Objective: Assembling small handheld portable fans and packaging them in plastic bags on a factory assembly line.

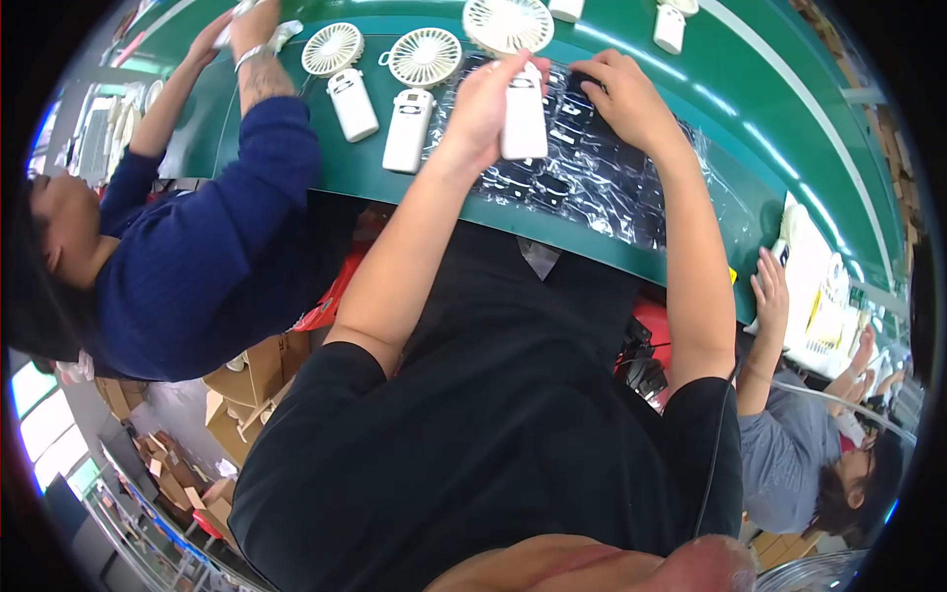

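My left hand [480, 111] is closed around a white handheld fan [526, 123], held upright with its round slatted head pointing away from me. My right hand [633, 107] rests farther right, fingers bent down onto a black sheet [592, 187] covered with shiny clear film. A small dark piece shows at its fingertips, too unclear to name. Left of my left hand, two more white fans, a nearer one [407, 130] and a farther-left one [352, 104], lie on the green work surface [385, 183].
A co-worker in a dark blue sleeve [237, 197] works close on my left, handling something white. At the right, another person's hand [772, 296] touches the table edge beside white parts [809, 266]. One more white fan [670, 28] lies at the far side. Cardboard boxes [252, 385] stand at lower left.
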Available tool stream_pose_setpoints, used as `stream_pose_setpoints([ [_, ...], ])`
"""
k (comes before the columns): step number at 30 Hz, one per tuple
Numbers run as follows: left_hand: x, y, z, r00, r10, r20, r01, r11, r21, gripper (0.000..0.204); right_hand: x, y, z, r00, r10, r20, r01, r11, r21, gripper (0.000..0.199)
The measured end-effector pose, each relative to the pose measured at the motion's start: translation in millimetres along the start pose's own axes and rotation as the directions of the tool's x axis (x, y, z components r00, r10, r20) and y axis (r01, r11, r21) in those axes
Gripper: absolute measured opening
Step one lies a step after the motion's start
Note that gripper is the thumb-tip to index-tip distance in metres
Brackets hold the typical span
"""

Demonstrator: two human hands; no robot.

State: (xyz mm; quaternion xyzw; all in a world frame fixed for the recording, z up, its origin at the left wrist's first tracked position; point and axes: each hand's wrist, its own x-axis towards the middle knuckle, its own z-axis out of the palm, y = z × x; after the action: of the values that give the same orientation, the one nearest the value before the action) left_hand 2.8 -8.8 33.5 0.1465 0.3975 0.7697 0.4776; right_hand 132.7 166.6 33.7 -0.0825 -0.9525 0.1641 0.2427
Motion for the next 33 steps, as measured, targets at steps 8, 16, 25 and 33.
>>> stream_pose_setpoints([
  [8,15,-3,-12,0.999,-0.034,-0.010,0.035,0.995,0.092,0.047,-6,0,-15,0.986,0.093,-0.137,-0.069,0.982,0.174,0.020],
  [16,8,-9,6,0.982,0.163,0.097,-0.183,0.948,0.259,0.043,-35,-31,-49,0.830,0.558,0.007,-0.166,0.235,0.958,0.019],
  [25,-24,-28,70,0.937,0.218,0.272,-0.309,0.881,0.359,0.044,-51,-86,-40,0.626,0.754,-0.197,0.003,0.251,0.968,0.017],
  [33,-58,-59,106,0.914,0.319,0.251,-0.387,0.872,0.301,0.048,-83,-105,-38,0.542,0.767,-0.343,0.014,0.400,0.916,0.016],
])
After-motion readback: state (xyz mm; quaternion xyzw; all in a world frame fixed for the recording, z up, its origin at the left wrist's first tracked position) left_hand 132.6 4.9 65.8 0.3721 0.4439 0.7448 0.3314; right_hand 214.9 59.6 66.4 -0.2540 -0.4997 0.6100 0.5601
